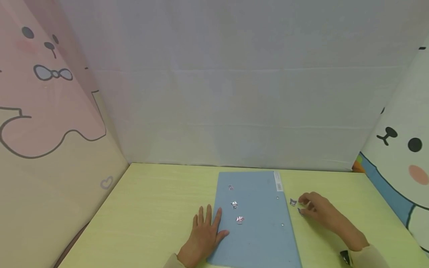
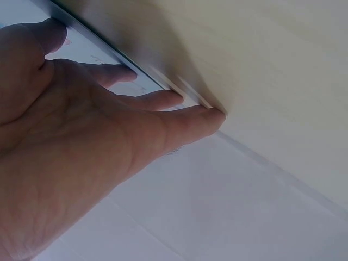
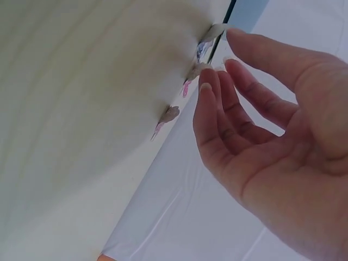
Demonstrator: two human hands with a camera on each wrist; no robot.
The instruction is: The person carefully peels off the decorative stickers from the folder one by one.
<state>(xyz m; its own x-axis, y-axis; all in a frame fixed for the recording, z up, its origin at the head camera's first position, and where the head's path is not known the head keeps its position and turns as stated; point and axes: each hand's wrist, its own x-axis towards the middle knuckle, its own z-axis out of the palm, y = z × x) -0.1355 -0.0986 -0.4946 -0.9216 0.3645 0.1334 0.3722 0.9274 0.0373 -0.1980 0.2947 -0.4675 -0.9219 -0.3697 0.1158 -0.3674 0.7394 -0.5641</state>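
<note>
My left hand point(image 1: 203, 236) rests with spread fingers along the left edge of a blue board point(image 1: 258, 245). The thumb lies on the board. Three small shiny cartoon-shaped pieces sit on its left half, among them a silver one point(image 1: 234, 204) and a pink one point(image 1: 240, 220). Beyond the board's right edge, my right hand point(image 1: 320, 212) is low over the table, fingers bent and thumb apart from the forefinger. A small dark piece point(image 1: 299, 211) is at the thumb tip, and a grey cartoon piece point(image 1: 293, 202) lies just left of the fingertips.
The yellow table point(image 1: 161, 208) meets a white back sheet point(image 1: 207, 145) and printed cloth sides. Two tiny shiny dots, one upper point(image 1: 277, 197) and one lower point(image 1: 282, 225), are on the board's right side. A white barcode label point(image 1: 278, 181) marks its far right corner.
</note>
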